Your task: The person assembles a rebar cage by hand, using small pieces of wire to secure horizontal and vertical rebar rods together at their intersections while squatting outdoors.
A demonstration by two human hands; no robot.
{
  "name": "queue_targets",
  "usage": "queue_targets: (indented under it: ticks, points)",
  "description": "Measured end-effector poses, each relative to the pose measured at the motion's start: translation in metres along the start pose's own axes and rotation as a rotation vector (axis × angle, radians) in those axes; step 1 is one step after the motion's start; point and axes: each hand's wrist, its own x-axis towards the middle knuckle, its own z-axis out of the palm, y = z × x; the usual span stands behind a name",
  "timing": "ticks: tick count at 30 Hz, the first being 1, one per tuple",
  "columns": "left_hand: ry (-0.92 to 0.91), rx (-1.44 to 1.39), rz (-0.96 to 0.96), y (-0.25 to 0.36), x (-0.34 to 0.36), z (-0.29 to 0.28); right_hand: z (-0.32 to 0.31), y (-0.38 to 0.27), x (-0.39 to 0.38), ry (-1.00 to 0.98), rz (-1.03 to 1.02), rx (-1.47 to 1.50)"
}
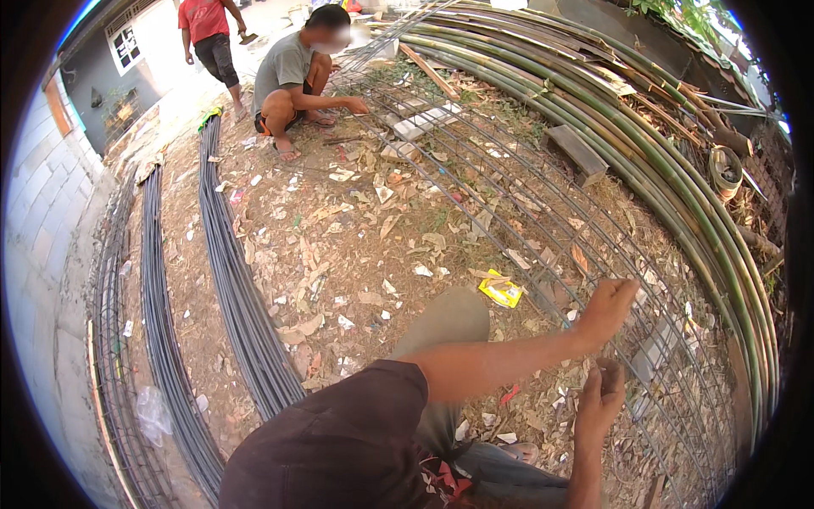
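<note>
We see the left hand (607,312) bent into a loose fist above the bars of the frame (543,227), its fingers turned from us, so we cannot tell whether they are clamped on anything. The right hand (600,397) is just below it, fingers curled toward the thumb; whether they pinch something we cannot tell either. The two hands are near each other but apart.

The frame, a long cage of thin dark bars, runs from beside both hands up to the far top; its bars overlap too much for us to count, and its near end fades into the dark rim. We make out two blocks by it – a pale one (426,121) at the far part, a grey one (656,348) near the hands, partly hidden by bars. One yellow packet (500,289) lies beside the frame.

Farther out we count two other people: one crouching (284,76) with a hand at the frame, one standing (206,34) whose head is cut off. On the left are two bundles of rods, one longer (233,263), one slimmer (161,288), and a second frame (108,339) along the wall (51,178). On the right we see one bucket (726,170) and bamboo poles (670,178) – stacked too closely to count.
</note>
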Motion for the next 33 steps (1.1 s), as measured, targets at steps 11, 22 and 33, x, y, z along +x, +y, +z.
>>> queue_targets:
  ticks: [11, 22, 33]
  points:
    - [-0.117, -0.220, -0.158, 0.041, 0.008, -0.008, -0.032, 0.004, 0.057, 0.192, -0.473, -1.093]
    - [-0.241, -0.285, -0.392, 0.039, 0.003, -0.024, -0.053, -0.022, 0.074, 0.220, -0.462, -0.819]
    - [-0.222, -0.234, -0.409, 0.033, 0.007, -0.035, -0.019, -0.063, 0.001, 0.351, -0.789, -0.904]
